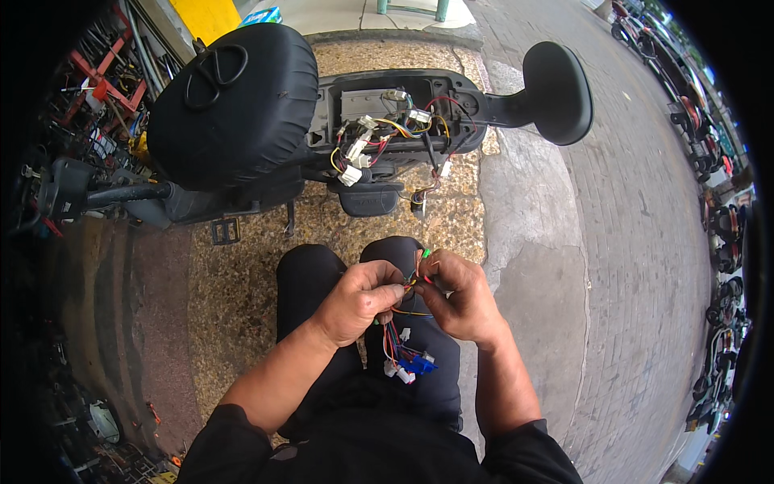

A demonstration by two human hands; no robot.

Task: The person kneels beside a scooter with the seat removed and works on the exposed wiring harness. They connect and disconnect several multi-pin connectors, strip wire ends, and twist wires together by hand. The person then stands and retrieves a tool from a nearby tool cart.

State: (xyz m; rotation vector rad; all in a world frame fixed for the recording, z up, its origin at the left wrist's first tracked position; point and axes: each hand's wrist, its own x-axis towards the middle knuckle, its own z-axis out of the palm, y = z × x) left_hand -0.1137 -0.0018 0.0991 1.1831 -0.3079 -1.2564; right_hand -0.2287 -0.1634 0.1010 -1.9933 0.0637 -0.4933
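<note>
Both hands are raised over my lap. My left hand (363, 298) pinches thin coloured wires (409, 285) between thumb and fingers. My right hand (453, 294) is closed on the same bunch just beside it, with small green and red pieces showing at its fingers. Below my hands, a loose harness with white connectors (403, 375) and a blue connector (421, 364) lies on my dark trousers. Ahead of me, an electric scooter's open frame compartment (443, 85) holds a tangle of wires and white plugs (355, 152).
A black seat (230, 137) and a black padded backrest (556, 93) flank the compartment. Tools and parts (105, 73) crowd the left, near a yellow panel (205, 18). A green-legged stool (442, 8) stands on the step behind. Parked two-wheelers (709, 226) line the grey pavement (621, 266) at right.
</note>
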